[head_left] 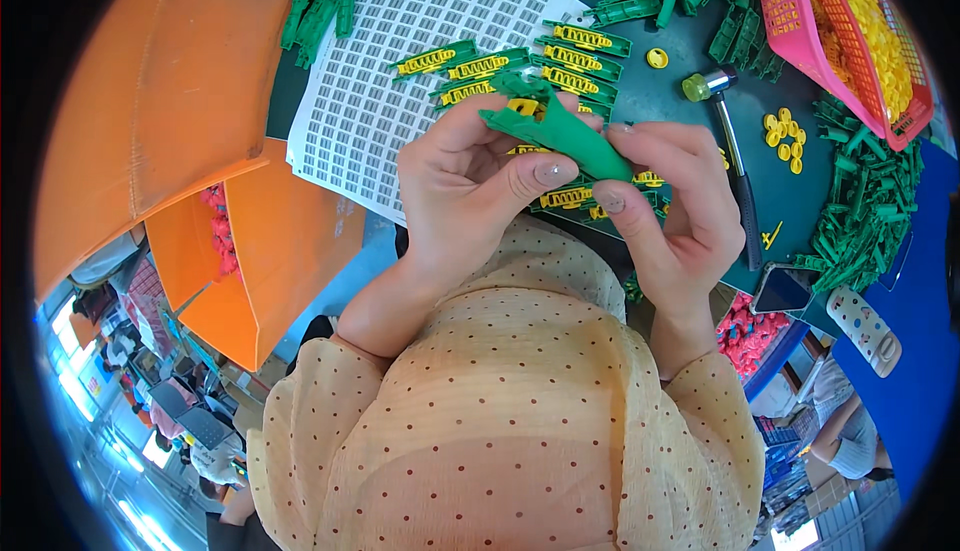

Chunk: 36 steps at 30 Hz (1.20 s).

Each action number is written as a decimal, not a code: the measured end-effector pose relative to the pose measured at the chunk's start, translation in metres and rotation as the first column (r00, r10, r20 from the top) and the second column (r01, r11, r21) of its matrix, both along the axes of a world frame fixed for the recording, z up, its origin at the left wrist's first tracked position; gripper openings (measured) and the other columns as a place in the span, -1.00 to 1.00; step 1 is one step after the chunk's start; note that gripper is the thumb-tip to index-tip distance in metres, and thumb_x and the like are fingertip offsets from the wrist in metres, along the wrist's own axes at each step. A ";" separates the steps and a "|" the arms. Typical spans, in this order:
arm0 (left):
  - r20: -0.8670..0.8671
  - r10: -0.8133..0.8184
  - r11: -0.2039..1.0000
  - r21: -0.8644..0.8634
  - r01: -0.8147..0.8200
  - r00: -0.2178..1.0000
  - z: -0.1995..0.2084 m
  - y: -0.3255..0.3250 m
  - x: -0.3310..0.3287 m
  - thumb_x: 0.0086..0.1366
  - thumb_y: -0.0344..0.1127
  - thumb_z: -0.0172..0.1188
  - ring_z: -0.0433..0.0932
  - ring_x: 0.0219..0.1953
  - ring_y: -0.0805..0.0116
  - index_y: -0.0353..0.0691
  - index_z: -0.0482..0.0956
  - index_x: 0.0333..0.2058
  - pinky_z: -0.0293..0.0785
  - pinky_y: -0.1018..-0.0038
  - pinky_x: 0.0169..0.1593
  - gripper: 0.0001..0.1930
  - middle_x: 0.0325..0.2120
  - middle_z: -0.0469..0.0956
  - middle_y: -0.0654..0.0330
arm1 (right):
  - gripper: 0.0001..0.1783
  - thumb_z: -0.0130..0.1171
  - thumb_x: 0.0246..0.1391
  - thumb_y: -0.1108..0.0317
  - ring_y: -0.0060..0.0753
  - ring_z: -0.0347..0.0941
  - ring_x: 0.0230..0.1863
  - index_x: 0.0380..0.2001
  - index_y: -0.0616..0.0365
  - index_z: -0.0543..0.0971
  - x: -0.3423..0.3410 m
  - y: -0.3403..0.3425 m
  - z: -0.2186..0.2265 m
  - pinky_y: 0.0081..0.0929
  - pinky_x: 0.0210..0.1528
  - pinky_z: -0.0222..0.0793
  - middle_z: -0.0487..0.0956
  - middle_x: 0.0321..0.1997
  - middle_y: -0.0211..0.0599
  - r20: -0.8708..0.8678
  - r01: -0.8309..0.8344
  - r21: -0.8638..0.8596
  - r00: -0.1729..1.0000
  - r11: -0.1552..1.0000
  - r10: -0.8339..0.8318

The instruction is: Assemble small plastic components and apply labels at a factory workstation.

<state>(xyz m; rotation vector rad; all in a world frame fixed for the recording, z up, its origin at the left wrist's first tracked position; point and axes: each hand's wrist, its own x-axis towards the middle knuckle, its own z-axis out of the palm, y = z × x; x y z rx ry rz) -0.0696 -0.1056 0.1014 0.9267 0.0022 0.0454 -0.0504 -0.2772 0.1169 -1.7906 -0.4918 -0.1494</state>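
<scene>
Above the table, both hands hold one green plastic casing [578, 143], tilted down to the right, with a bit of yellow showing in its open left end. My left hand [455, 181] is closed round the left part, thumb along the near side. The fingertips and thumb of my right hand [690, 196] pinch the lower right end. Just beyond lie several green half-shells [575, 59] with yellow spiral inserts, in rows; more of them are partly hidden behind my hands. A single yellow ring cap [657, 58] lies right of these rows.
A hammer [738, 161] lies to the right, near several yellow caps [785, 136]. Green part piles [865, 201] line the right and far sides. A pink basket [795, 26] holds yellow pieces. A printed sheet [350, 121], a phone [783, 289] and an orange bin [250, 251] are also around.
</scene>
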 end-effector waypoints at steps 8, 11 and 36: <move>-0.041 -0.025 0.997 0.076 0.028 0.999 -0.003 0.006 -0.001 0.24 -0.60 0.27 0.62 -0.05 0.24 -0.45 0.49 -0.02 0.62 0.34 0.04 -0.67 -0.11 0.62 -0.03 | -0.68 0.40 -0.05 0.55 -0.43 0.47 -0.25 -0.15 0.33 0.64 0.000 0.004 0.002 -0.56 -0.20 0.39 0.58 -0.21 -0.19 -0.064 -0.023 -0.070 0.998 0.997 0.018; -0.062 -0.013 0.998 0.061 0.017 0.998 0.001 0.005 0.001 0.24 -0.58 0.28 0.63 -0.08 0.25 -0.44 0.48 -0.01 0.66 0.35 -0.01 -0.66 -0.12 0.62 -0.03 | -0.63 0.45 -0.13 0.53 -0.35 0.47 -0.31 -0.17 0.23 0.67 0.002 0.008 0.004 -0.52 -0.31 0.41 0.56 -0.31 -0.26 -0.099 0.015 -0.007 0.995 1.000 -0.016; -0.050 0.056 0.991 0.123 -0.050 0.997 -0.004 -0.007 -0.005 0.23 -0.59 0.30 0.60 -0.03 0.21 -0.43 0.48 -0.04 0.65 0.32 0.01 -0.68 -0.09 0.60 -0.04 | -0.66 0.44 -0.12 0.52 -0.40 0.44 -0.24 -0.22 0.21 0.59 -0.001 0.008 -0.010 -0.52 -0.24 0.36 0.50 -0.24 -0.29 -0.010 0.022 -0.082 1.000 0.996 -0.022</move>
